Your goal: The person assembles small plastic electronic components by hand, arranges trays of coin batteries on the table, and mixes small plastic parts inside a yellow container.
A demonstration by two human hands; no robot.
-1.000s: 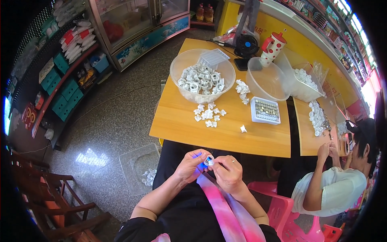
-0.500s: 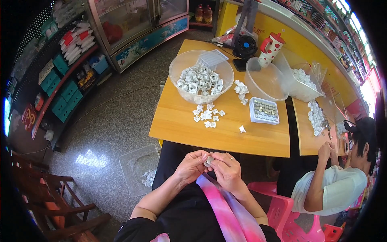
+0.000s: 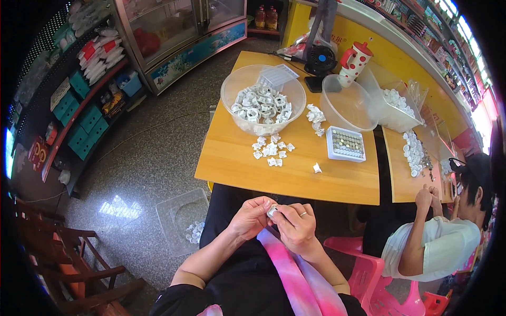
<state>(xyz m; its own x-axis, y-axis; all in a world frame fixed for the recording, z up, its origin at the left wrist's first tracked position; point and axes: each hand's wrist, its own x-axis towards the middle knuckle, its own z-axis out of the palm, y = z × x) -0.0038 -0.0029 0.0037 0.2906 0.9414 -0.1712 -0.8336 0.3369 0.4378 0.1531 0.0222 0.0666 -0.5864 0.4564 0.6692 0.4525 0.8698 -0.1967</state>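
Above my lap, just off the table's near edge, my left hand [image 3: 252, 218] pinches a small white plastic part [image 3: 272, 210] between thumb and fingers. My right hand [image 3: 295, 225] closes on the same part from the other side, its fingertips covering much of it. Ahead on the wooden table [image 3: 237, 174] lies a loose group of small white plastic pieces [image 3: 272, 150], with a single white piece [image 3: 317, 168] farther right. Behind them a clear round tub [image 3: 230, 113] holds many white ring-like parts. A white tray of small round button cells [image 3: 346, 144] sits to the right.
An empty-looking clear tub [image 3: 345, 113], a black fan [image 3: 320, 59] and a dotted cup [image 3: 356, 60] stand at the back. On the floor at left is a clear bin [image 3: 179, 210] with white parts. A co-worker [image 3: 437, 237] sits at right near a pink chair [image 3: 363, 268].
My right hand's fingers have shifted and curled more over the small white part. My left hand stays nearly in place, and the things on the table have not moved.
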